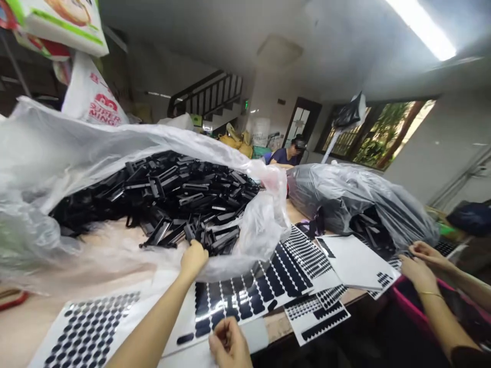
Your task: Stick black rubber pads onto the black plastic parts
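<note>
My left hand (194,259) reaches to the front edge of a heap of black plastic parts (184,186) in an open clear plastic bag (264,220). Its fingers are closed on one black plastic part (189,232) at the heap's edge. Lower down, my right hand (231,343) is closed, thumb and fingertips together, in front of a sheet of black oblong stickers (245,291). Whatever those fingertips may hold is too small to make out. A single black sticker (185,339) sits at that sheet's lower left corner.
A sheet of round black stickers (92,327) lies at left, more sticker sheets (318,317) at right. A second bag of black parts (356,194) stands beyond them. A co-worker's hands (422,263) work at far right. Another person (286,156) sits at the back.
</note>
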Tool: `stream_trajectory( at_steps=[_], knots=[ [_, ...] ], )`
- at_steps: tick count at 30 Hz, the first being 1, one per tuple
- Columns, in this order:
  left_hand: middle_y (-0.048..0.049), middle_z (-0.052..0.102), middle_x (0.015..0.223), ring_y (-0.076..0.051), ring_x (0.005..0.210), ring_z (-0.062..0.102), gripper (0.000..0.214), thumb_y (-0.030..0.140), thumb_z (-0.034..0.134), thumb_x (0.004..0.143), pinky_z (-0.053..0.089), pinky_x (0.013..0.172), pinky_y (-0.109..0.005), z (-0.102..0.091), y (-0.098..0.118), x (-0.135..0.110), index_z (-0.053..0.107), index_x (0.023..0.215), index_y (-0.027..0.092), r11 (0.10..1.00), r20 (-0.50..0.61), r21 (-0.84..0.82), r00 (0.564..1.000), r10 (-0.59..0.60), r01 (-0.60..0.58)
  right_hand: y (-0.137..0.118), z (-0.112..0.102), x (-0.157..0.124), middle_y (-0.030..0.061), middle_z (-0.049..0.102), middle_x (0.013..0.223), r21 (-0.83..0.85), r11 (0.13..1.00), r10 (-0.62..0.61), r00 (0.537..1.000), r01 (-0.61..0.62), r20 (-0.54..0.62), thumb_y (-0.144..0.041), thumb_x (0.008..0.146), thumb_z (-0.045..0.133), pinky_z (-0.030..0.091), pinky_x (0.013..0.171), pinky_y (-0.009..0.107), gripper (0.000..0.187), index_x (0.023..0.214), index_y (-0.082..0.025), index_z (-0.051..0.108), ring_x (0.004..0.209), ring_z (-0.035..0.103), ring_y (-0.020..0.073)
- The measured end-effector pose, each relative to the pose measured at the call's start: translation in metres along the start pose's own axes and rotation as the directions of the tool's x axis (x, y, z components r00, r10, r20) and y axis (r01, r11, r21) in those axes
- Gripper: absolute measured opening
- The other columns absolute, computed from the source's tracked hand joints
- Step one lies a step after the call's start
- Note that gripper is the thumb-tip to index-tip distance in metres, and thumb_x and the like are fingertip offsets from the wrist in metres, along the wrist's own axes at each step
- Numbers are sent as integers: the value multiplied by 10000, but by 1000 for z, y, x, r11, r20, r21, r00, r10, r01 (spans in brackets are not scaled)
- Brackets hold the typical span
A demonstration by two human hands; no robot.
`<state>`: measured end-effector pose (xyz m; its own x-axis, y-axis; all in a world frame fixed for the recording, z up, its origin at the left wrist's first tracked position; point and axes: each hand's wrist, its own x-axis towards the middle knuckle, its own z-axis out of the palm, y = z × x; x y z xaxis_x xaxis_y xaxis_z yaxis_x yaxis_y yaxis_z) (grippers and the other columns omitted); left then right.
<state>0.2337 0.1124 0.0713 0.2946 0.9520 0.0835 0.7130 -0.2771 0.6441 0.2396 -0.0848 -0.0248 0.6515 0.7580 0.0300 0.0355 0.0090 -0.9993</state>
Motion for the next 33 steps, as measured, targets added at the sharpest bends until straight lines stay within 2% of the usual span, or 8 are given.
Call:
stream_trajectory(
  at_steps=[4, 7, 10, 13, 17, 21, 27, 33],
  knots=[
    [-186, 624, 1065, -282, 1062, 571, 314, 313, 410, 831, 427, 823, -319, -46, -27, -6, 526, 1033, 101, 998, -51, -15, 997, 52, -53, -42, 5, -4, 1, 575, 729, -185, 983, 45, 973, -3, 225, -336, 790, 518, 439, 655, 262, 136, 769, -202, 529, 679, 545, 140],
    [-162, 610, 1072, -261, 1028, 575, 344, 353, 392, 849, 440, 828, -320, -93, -70, -22, 548, 1038, 112, 995, -123, -78, 991, 57, -67, -52, 39, 2, 19, 600, 794, -315, 937, 6, 889, 155, 457, -272, 818, 491, 431, 704, 270, 97, 808, -197, 552, 741, 557, 146],
    [-87, 633, 940, -208, 787, 638, 362, 416, 477, 804, 493, 677, -297, -138, -116, -65, 568, 1024, 144, 956, -134, -294, 991, -27, -14, -48, 83, 2, 55, 613, 857, -442, 812, -11, 768, 381, 640, -213, 815, 502, 424, 748, 291, 99, 862, -180, 583, 806, 563, 169],
    [-40, 630, 886, -161, 655, 636, 387, 442, 580, 730, 489, 566, -259, -162, -150, -116, 569, 995, 161, 819, -76, -557, 974, -215, 138, -45, 113, -4, 92, 615, 879, -526, 664, 26, 686, 532, 727, -215, 809, 521, 417, 759, 308, 107, 848, -159, 604, 852, 563, 201],
    [-42, 656, 708, -137, 570, 610, 358, 437, 656, 667, 448, 492, -210, -164, -176, -161, 587, 841, 132, 595, 74, -747, 926, -370, 297, -45, 122, -18, 110, 614, 866, -564, 564, 87, 636, 603, 767, -188, 803, 516, 415, 713, 311, 99, 815, -146, 606, 834, 566, 219],
    [-40, 627, 506, -103, 399, 505, 268, 387, 589, 738, 368, 395, -184, -157, -188, -176, 575, 810, 130, 449, 261, -788, 888, -377, 422, -52, 115, -26, 114, 610, 841, -573, 548, 125, 617, 609, 777, -120, 787, 494, 405, 690, 313, 103, 759, -146, 590, 809, 565, 216],
    [-74, 589, 415, -125, 336, 505, 284, 332, 496, 790, 292, 309, -176, -145, -176, -183, 621, 739, 83, 391, 490, -698, 799, -350, 599, -94, 102, -24, 21, 576, 825, -329, 867, -19, 685, 373, 728, -258, 850, 437, 420, 686, 281, 129, 777, -197, 524, 755, 539, 147],
    [-46, 546, 376, -130, 303, 507, 290, 347, 521, 774, 284, 282, -173, -131, -159, -188, 583, 619, 110, 373, 534, -720, 810, -240, 585, -103, 105, -28, 42, 519, 995, -274, 914, -23, 714, 299, 700, -194, 812, 463, 412, 827, 309, 108, 705, -193, 480, 911, 519, 149]
  ],
)
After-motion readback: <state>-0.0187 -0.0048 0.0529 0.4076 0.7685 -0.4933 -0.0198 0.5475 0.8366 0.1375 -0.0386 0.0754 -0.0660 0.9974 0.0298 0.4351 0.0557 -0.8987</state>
